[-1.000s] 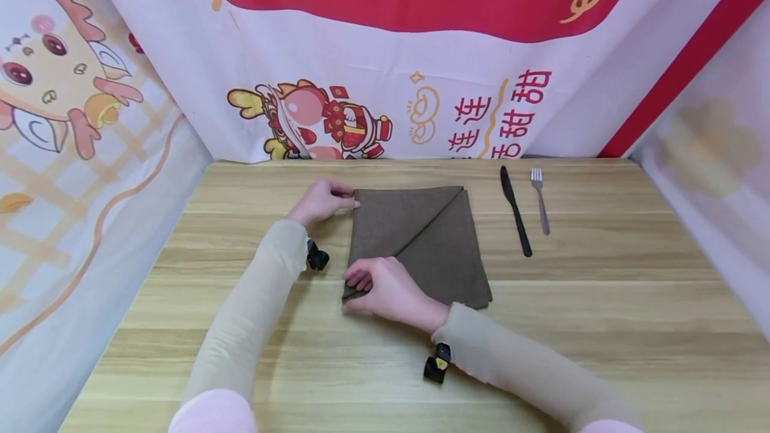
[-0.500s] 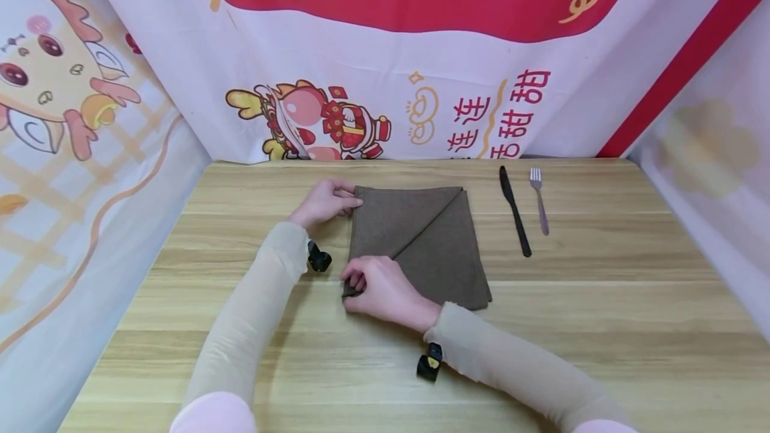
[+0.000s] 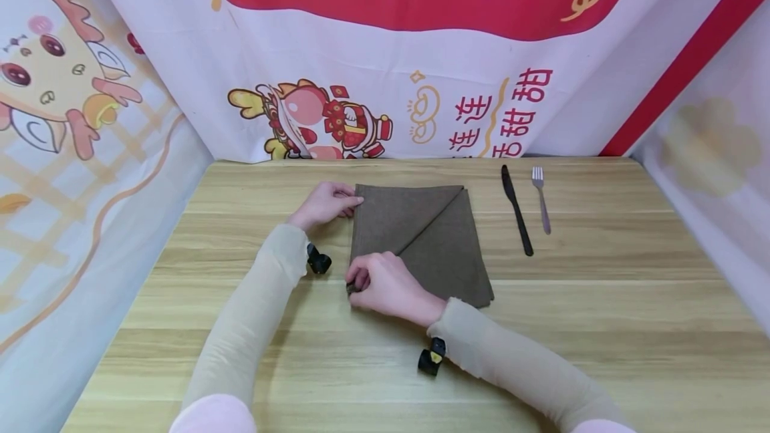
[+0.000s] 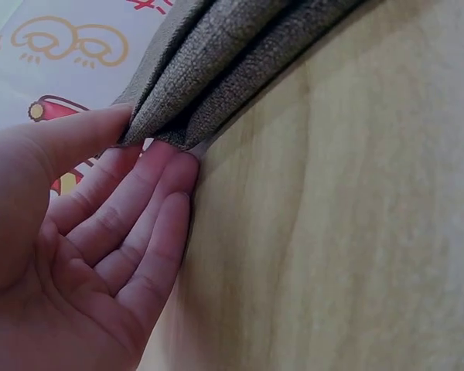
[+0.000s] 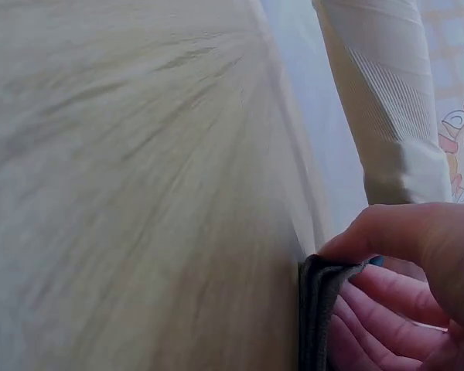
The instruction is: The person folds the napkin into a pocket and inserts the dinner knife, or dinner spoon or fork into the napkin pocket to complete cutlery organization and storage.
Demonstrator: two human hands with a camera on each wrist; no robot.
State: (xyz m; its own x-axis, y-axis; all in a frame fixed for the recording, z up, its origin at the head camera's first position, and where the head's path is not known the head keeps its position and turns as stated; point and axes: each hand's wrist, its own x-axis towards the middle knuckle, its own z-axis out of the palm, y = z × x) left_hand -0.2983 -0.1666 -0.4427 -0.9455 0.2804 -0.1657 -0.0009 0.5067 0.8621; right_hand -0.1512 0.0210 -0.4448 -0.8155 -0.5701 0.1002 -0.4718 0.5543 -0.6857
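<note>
A dark brown cloth napkin (image 3: 445, 256), folded into a rough square with a diagonal fold across its top, lies on the wooden table. At its far left corner my left hand (image 3: 327, 204) pinches the edge between thumb and fingers; the left wrist view shows the layered folds of the napkin (image 4: 224, 69) between them. My right hand (image 3: 391, 286) grips the near left corner. In the right wrist view, the thumb and fingers of that hand (image 5: 402, 286) pinch the stacked layers of the napkin corner (image 5: 317, 309), which is slightly raised.
To the right of the napkin lie a black knife (image 3: 516, 209) and a metal fork (image 3: 541, 200), side by side. A printed cloth backdrop (image 3: 385, 85) stands along the table's far edge. The wooden tabletop (image 3: 601, 326) extends to the right and front.
The right hand has shifted slightly away from the front edge, and the napkin's near left corner has moved up and inward with it. The left hand stays at its corner.
</note>
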